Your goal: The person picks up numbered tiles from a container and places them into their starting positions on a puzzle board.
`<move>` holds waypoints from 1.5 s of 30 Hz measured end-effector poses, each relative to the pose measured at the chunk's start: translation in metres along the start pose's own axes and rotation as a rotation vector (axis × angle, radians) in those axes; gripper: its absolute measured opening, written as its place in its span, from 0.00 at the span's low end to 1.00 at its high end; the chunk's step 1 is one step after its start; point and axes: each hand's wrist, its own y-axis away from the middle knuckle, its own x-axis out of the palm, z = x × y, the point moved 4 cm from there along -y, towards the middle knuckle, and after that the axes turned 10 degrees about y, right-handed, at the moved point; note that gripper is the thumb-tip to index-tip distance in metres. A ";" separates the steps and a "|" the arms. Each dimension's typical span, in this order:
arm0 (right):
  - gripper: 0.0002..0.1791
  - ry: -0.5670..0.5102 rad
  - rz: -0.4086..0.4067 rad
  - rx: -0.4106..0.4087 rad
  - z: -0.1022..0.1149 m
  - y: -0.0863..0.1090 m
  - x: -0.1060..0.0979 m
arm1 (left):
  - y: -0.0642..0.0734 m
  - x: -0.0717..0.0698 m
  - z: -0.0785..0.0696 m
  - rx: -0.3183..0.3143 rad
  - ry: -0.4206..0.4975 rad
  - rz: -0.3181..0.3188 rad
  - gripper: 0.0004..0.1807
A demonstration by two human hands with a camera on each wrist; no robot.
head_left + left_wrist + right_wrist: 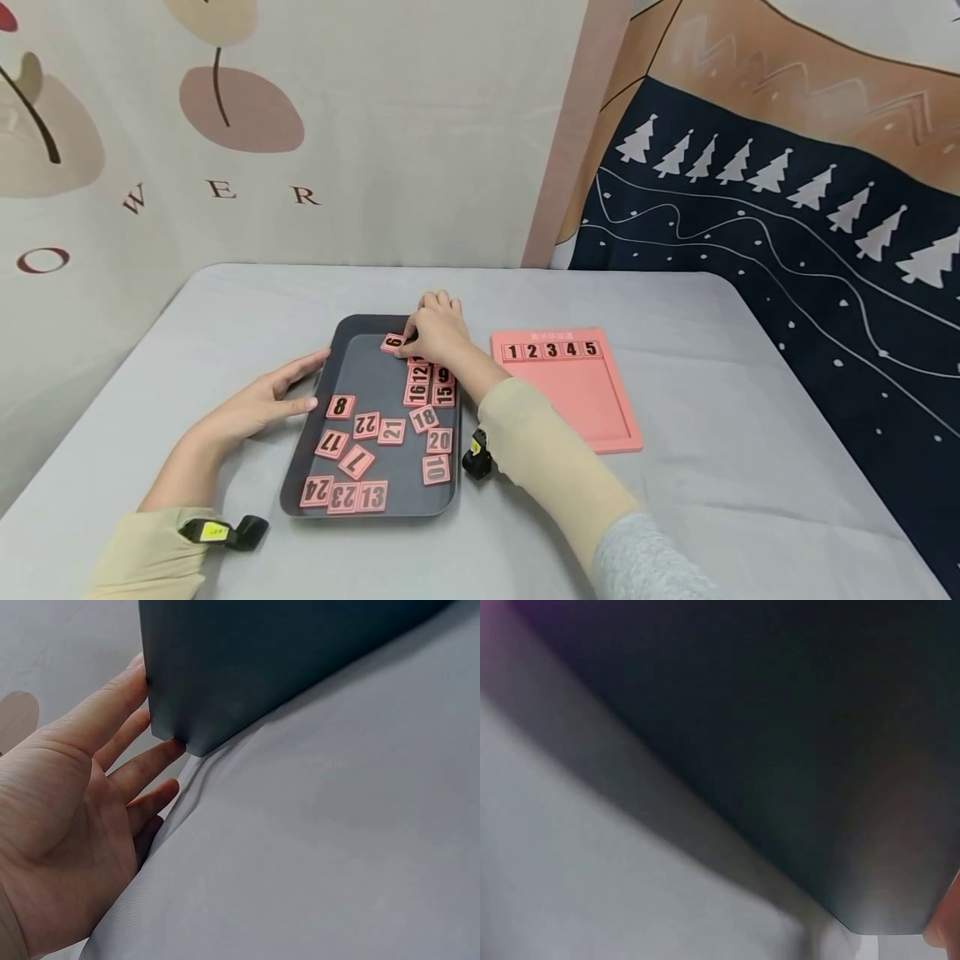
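A dark grey tray (382, 367) holds several pink number tiles with black digits. At its far end, my right hand (438, 329) pinches the number 6 tile (392, 342) between thumb and fingers, the tile lying turned sideways. My left hand (258, 400) spreads its fingers against the tray's left edge; in the left wrist view the fingertips (176, 748) touch the tray's outer wall (217, 682). Below my right hand, tiles 12, 16, 9 and 15 lie close together, with another partly hidden. In the right wrist view the tray's wall (780, 750) covers most of the picture.
Right of the tray lies a pink number-puzzle board (570, 400), with tiles 1 to 5 (552, 350) in order along its top row. Loose tiles such as 8 (341, 407), 7 (356, 462) and 24 (317, 491) lie at various angles in the tray. A pale cloth (712, 500) covers the table.
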 end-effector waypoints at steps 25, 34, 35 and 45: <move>0.17 -0.316 -0.413 0.178 -0.046 0.083 -0.049 | 0.000 -0.001 0.004 0.004 -0.013 0.001 0.38; 0.17 -0.344 -0.428 0.262 -0.073 0.120 -0.048 | 0.000 -0.001 0.002 -0.005 -0.008 0.001 0.38; 0.17 -0.339 -0.423 0.273 -0.077 0.124 -0.047 | 0.000 -0.001 0.003 -0.004 -0.009 0.001 0.38; 0.17 -0.290 -0.365 0.364 -0.105 0.149 -0.033 | -0.001 -0.002 0.003 0.001 -0.017 -0.002 0.38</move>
